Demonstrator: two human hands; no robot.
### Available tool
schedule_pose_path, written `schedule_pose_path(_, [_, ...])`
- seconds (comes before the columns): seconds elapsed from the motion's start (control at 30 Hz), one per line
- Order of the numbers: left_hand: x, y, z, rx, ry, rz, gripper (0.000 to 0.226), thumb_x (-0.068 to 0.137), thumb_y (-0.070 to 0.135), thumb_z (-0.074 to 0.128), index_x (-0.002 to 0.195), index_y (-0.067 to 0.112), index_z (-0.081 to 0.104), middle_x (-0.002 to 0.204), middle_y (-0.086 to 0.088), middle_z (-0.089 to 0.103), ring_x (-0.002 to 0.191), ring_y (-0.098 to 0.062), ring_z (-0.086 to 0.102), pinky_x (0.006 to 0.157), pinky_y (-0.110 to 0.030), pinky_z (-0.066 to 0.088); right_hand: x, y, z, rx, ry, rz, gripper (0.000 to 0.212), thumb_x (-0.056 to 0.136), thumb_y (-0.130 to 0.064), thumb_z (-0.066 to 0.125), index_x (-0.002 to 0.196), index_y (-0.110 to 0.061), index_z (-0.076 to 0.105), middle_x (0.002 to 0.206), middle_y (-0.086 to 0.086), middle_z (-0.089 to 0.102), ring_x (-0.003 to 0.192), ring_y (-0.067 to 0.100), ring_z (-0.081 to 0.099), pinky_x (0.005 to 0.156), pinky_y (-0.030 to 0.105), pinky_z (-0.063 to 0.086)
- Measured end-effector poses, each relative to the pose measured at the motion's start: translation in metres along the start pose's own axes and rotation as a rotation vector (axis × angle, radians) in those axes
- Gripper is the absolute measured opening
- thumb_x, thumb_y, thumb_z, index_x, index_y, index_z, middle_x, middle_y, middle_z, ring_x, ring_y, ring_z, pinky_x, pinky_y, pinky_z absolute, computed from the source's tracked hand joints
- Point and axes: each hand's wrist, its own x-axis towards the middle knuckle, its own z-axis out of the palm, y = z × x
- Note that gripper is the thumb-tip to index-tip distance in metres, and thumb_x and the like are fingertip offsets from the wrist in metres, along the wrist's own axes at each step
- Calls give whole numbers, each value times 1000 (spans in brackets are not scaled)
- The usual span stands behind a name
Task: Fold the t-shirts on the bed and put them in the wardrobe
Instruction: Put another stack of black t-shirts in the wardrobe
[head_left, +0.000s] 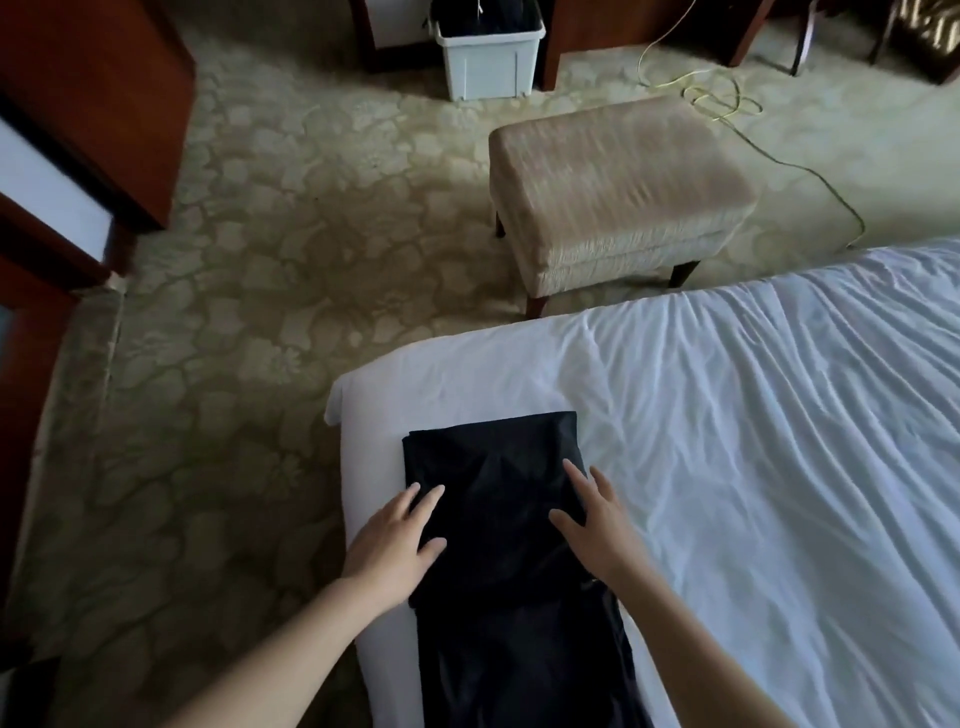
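While your hands lie on the black t-shirt (498, 467), both are flat with straight fingers, gripping nothing. Your left hand (400, 535) rests on the shirt's left edge. Your right hand (597, 525) rests on its right edge, fingers spread.

Shirt sits on the near-left corner of the bed (753, 415), a folded panel lying on top of a longer strip that runs off the near edge of view. Bed has a white sheet, wrinkled across the right side and smoother at the corner.

Room:
- Floor is a pale floral carpet (260, 260) on the left and far sides of the bed.
- Beige upholstered stool (618, 176) with dark legs stands just beyond the bed's far edge.
- White plastic bin (488, 57) with dark contents stands at the far wall, between dark wood panels.
- Yellow cable (722, 98) is looped on the carpet far right and trails towards the bed.
- Reddish wood furniture (104, 93) is on the far left; can't tell if it's the wardrobe.
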Motion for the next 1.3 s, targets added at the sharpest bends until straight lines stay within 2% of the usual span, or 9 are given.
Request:
schedule_pose_path(0.17, [38, -1, 20, -80, -20, -63, 71, 100, 45, 45, 153, 44, -1, 162, 10, -10, 142, -16, 32, 82, -23, 52, 47, 30, 15, 56, -63, -3, 69, 96, -36, 59, 150, -48, 18, 163, -4, 1, 149, 17, 14, 113, 35, 33])
schedule_pose_path(0.27, [50, -3, 32, -144, 0, -112, 73, 100, 41, 48, 153, 45, -2, 161, 12, -19, 143, -16, 30, 85, -24, 53, 61, 43, 19, 69, -96, -25, 72, 95, -35, 60, 148, -53, 16, 162, -7, 0, 148, 18, 18, 111, 35, 37])
schedule_pose_path(0.4, [57, -3, 47, -245, 46, -145, 81, 97, 33, 56, 148, 52, -4, 158, 13, -26, 142, -17, 31, 71, -16, 52, 71, 55, 23, 64, -87, -64, 74, 92, -37, 63, 146, -56, 16, 162, -6, 6, 148, 19, 14, 114, 36, 31])
schedule_pose_path(0.47, [60, -4, 50, -324, 76, -161, 85, 95, 31, 61, 143, 58, -4, 158, 11, -25, 148, -19, 18, 92, -23, 50, 73, 58, 26, 135, -88, -81, 77, 90, -33, 67, 146, -56, 20, 160, -5, 11, 147, 19, 16, 116, 37, 28])
schedule_pose_path(0.57, [63, -5, 52, -424, 116, -161, 87, 91, 24, 67, 141, 59, 4, 161, 6, -8, 150, -18, 8, 115, -31, 24, 75, 64, 30, 298, -93, -78, 82, 84, -23, 74, 143, -55, 27, 156, -4, 18, 145, 16, 21, 118, 38, 28])
schedule_pose_path(0.73, [64, -11, 47, -603, 46, -246, 83, 89, 26, 70, 147, 53, 17, 156, -2, 14, 145, -21, 22, 115, -37, 26, 79, 62, 24, 377, -150, -50, 81, 84, -16, 75, 144, -47, 31, 147, -4, 19, 129, 5, 30, 106, 17, 27])
schedule_pose_path(0.87, [66, -17, 42, -697, -15, -202, 83, 87, 26, 72, 144, 54, 20, 149, 21, 25, 141, -4, 24, 111, -22, 23, 79, 61, 18, 394, -199, -24, 85, 81, -19, 78, 144, -50, 30, 138, -4, 24, 121, 3, 32, 101, 13, 26])
schedule_pose_path(1.0, [64, -18, 34, -744, -33, -196, 84, 85, 21, 75, 146, 51, 25, 148, 24, 27, 135, 3, 24, 110, -22, 25, 75, 56, 14, 407, -238, 3, 94, 76, -15, 81, 144, -50, 27, 128, -2, 30, 114, 8, 38, 86, 0, 32])
schedule_pose_path(1.3, [23, -22, -4, -785, 79, -137, 79, 79, 19, 80, 139, 49, 38, 146, 22, 37, 135, 3, 31, 106, -16, 29, 51, 14, 2, 518, -222, -24, 88, 72, -7, 81, 139, -49, 40, 131, -4, 37, 120, 12, 47, 83, 19, 51])
